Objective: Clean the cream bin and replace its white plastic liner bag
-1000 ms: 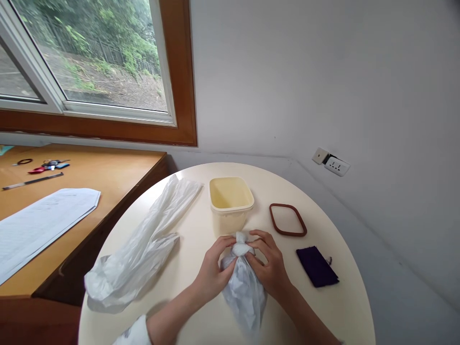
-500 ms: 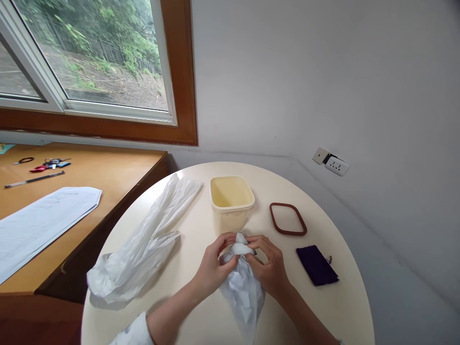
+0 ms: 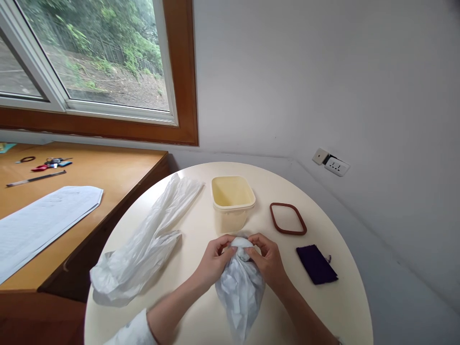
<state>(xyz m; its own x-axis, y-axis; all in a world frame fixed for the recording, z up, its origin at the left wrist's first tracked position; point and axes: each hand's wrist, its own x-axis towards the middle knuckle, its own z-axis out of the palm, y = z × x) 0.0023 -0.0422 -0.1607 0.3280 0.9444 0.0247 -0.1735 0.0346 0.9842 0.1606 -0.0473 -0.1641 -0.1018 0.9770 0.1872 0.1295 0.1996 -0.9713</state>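
Note:
A whitish plastic bag (image 3: 240,292) hangs toward me over the near middle of the round table, its top bunched into a knot. My left hand (image 3: 215,258) pinches the left side of that knot, thumb in front and fingers behind. On the other side my right hand (image 3: 268,258) grips the knot the same way, so both hands are closed on the bag. Just beyond my fingers stands an uncovered cream plastic bin (image 3: 233,215), upright. Whether the bag holds anything is hard to make out.
Left on the round table (image 3: 201,302) lies another crumpled white plastic bag (image 3: 143,254). To the right are a brown rounded-square ring (image 3: 275,223) and a dark purple cloth pouch (image 3: 316,265). A wooden desk (image 3: 122,165) at left bears papers (image 3: 53,215), a pen (image 3: 36,178) and keys (image 3: 53,163).
My fingers have shifted around the knot, and its loose top end has turned down toward me. The bag below it looks wider. Bin, ring and pouch stay put.

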